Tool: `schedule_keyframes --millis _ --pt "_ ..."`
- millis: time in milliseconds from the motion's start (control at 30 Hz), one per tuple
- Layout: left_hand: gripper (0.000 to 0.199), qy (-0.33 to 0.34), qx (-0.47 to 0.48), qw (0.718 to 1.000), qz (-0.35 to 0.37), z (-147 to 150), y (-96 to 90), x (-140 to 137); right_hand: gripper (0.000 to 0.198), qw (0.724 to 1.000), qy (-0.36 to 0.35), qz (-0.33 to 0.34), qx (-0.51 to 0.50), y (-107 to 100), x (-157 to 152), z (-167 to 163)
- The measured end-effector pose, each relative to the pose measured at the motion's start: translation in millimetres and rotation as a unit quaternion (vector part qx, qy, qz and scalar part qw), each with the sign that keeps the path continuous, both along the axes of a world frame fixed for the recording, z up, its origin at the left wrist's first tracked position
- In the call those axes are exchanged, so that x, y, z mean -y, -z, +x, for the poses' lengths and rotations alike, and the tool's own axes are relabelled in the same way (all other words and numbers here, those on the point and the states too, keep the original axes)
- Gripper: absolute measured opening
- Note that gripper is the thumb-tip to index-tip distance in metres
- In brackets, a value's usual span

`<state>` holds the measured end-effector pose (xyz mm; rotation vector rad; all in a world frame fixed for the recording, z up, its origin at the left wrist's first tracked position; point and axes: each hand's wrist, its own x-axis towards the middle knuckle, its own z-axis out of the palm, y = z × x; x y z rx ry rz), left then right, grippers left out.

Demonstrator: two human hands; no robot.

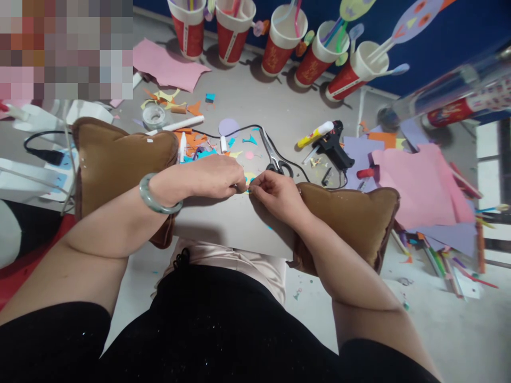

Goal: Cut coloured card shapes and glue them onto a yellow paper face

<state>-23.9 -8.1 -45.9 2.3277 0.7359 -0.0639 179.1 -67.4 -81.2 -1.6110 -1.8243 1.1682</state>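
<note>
A small yellow paper cutout (250, 175) with blue round spots lies between my two hands, partly covered by my fingers. From the left, my left hand (217, 176) pinches at its edge with curled fingers. My right hand (279, 194) meets it from the other side, thumb and forefinger pressed together on the paper. Just beyond the hands are a pair of scissors (275, 155) with dark handles and a small pink paper circle (249, 155). My forearms rest over two brown cushions, a left cushion (115, 154) and a right cushion (353, 218).
Red paper cups (279, 40) with straws and paper shapes line the back. A black glue gun (335, 149) lies beside a yellow glue stick (315, 135), its cord crossing the table. Paper scraps (195, 141) and a tape roll (154, 114) are at left, pink paper (415, 183) at right.
</note>
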Motion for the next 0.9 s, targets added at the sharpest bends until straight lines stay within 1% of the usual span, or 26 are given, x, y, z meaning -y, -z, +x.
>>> schedule_keyframes --millis 100,167,233,333,467,567,667,733,833,900 --pt "0.024 -0.034 0.017 0.999 -0.009 0.8 1.5 -0.8 0.008 1.000 0.012 0.013 -0.011 1.3 0.4 -0.3" --pt "0.024 -0.064 0.032 0.997 -0.028 2.0 1.5 -1.6 0.006 0.999 0.027 0.040 -0.021 0.5 1.1 -0.5" --pt "0.026 -0.087 0.046 0.993 -0.059 3.7 1.2 -2.2 0.006 0.995 0.036 0.089 -0.022 -0.9 2.6 -0.3" --pt "0.028 -0.121 0.087 0.982 -0.118 6.7 1.1 -1.7 0.009 0.983 0.031 0.183 0.002 -2.2 6.0 0.9" --pt "0.022 -0.157 0.137 0.962 -0.175 10.1 0.9 0.7 0.011 0.953 0.015 0.295 0.066 0.2 10.7 3.3" --pt "0.021 -0.188 0.154 0.945 -0.220 11.0 -1.2 1.9 0.011 0.931 -0.002 0.351 0.101 3.1 12.5 4.4" --pt "0.021 -0.214 0.169 0.926 -0.260 11.6 -4.7 2.1 0.010 0.918 -0.006 0.379 0.117 4.6 12.7 4.7" --pt "0.018 -0.223 0.173 0.919 -0.276 12.4 -7.2 2.2 0.009 0.916 -0.008 0.384 0.113 3.6 12.8 4.2" --pt "0.016 -0.237 0.182 0.912 -0.280 13.9 -9.8 3.0 0.007 0.924 -0.010 0.375 0.079 -0.9 13.8 2.3" --pt "0.016 -0.251 0.191 0.906 -0.282 14.6 -10.3 3.7 0.008 0.937 0.001 0.347 0.043 -5.3 15.1 0.3"
